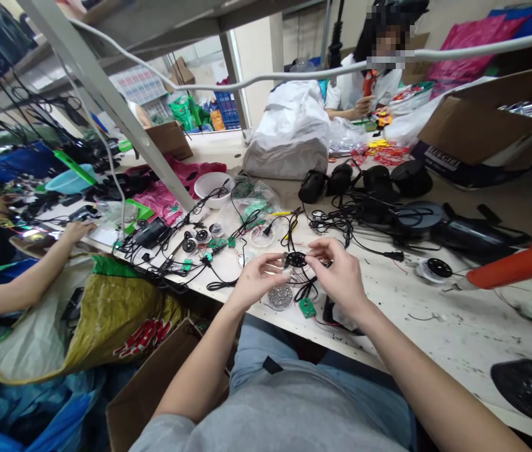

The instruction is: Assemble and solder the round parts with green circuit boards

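A small black disc with holes round its face (296, 259) is held between my hands above the front edge of the workbench. My left hand (262, 277) pinches its left side with thumb and fingertips. On the other side, my right hand (340, 275) grips the disc with bent fingers. Just below it stands a round container of small metal screws (279, 297). A green circuit board (308, 307) with thin wires lies near my right wrist. Black cables (306, 289) run beneath the hands.
An orange-red power screwdriver (515, 263) reaches in from the right, near another black disc (438, 268). Black housings (379, 182) and tangled cables cover the back. A white sack (289, 129) stands behind. At left, a co-worker's arm (25, 285) rests on the bench above a yellow sack (110, 314).
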A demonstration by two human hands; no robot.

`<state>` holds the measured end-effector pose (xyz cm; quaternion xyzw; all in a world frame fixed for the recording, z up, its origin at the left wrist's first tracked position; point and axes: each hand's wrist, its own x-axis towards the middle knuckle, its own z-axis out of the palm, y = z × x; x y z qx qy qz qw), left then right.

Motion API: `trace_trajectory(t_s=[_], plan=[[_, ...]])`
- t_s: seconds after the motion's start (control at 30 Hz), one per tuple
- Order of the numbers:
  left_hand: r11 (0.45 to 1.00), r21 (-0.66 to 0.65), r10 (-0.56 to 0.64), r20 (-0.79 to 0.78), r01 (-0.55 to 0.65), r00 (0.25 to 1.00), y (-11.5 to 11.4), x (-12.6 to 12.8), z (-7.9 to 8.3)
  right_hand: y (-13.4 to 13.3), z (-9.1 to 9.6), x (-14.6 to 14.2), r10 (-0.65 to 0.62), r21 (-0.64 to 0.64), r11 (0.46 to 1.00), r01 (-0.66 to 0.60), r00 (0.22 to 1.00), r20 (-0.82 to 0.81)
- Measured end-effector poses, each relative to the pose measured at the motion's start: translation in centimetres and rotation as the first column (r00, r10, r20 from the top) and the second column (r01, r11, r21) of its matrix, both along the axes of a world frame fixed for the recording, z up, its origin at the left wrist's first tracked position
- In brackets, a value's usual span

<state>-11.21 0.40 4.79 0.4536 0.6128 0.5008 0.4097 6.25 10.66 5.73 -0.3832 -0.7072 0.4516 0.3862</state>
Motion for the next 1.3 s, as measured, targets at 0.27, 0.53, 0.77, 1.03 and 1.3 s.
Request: trace_trajectory(t_s=[0.27,0.53,0.77,1.03,1.3], plan=[[0.943,0.042,-0.31,0.472,0.33,0.825,0.2,1.2,-0.5,-2.7,-1.0,5.6,0.266,0.898,0.361,-0.251,0.951,0.159],[0.793,0.032,-0.584,-0.24,0.608,0.775,0.6,0.1,4.7,-3.3,-5.1,8.2,0.384,0.781,0.465,-0.417,0.89,0.246],[0.747,-0.084,-0.627,-0.419,0.659,0.657,1.2,0.8,6.7,-3.6,-5.4,7.9,0.441,0.842,0.447,-0.302,0.894,0.086],[0.694,-0.126,-0.657,-0.512,0.708,0.553,1.5,1.7,6.3,-3.0,-4.7,8.1,0.372,0.901,0.253,-0.353,0.895,0.246],[0.827,-0.077,-0.436,-0.713,0.556,0.549,1.9,1.7,3.2,-2.2,-2.7,13.8,-0.148,0.967,0.198,0.158,0.98,-0.13]])
